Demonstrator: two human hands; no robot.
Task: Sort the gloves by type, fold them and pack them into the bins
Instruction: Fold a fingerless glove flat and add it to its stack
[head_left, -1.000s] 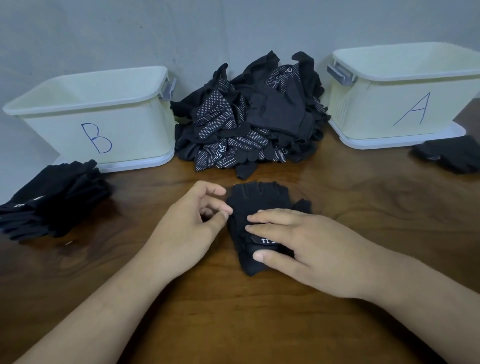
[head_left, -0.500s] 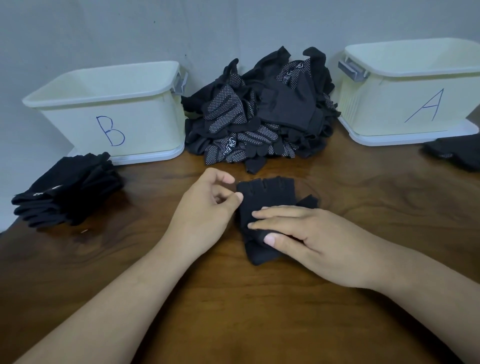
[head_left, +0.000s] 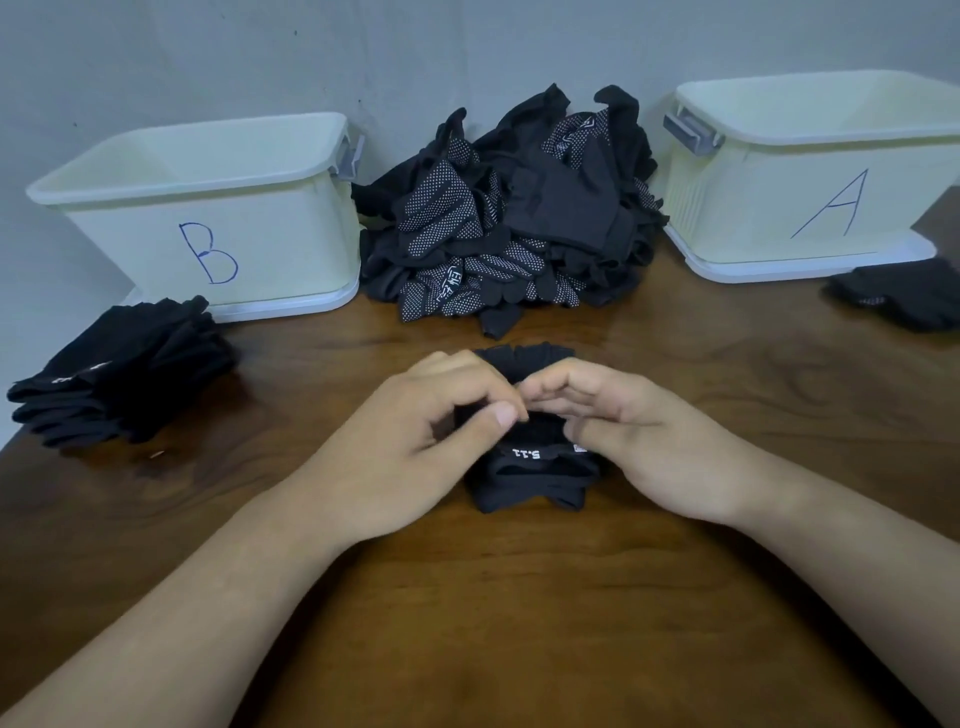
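Both hands work a black glove at the table's middle.

The left hand and right hand meet over a black fingerless glove lying flat on the wooden table. Each hand has its fingers curled and its thumb closed in, pinching the fabric across the glove's middle. The glove's finger end pokes out beyond the knuckles and its white-lettered cuff faces the person. Behind it, against the wall, a loose pile of gloves sits between bin B on the left and bin A on the right. A stack of plain black gloves lies before bin B, and a few dotted gloves lie beside bin A.
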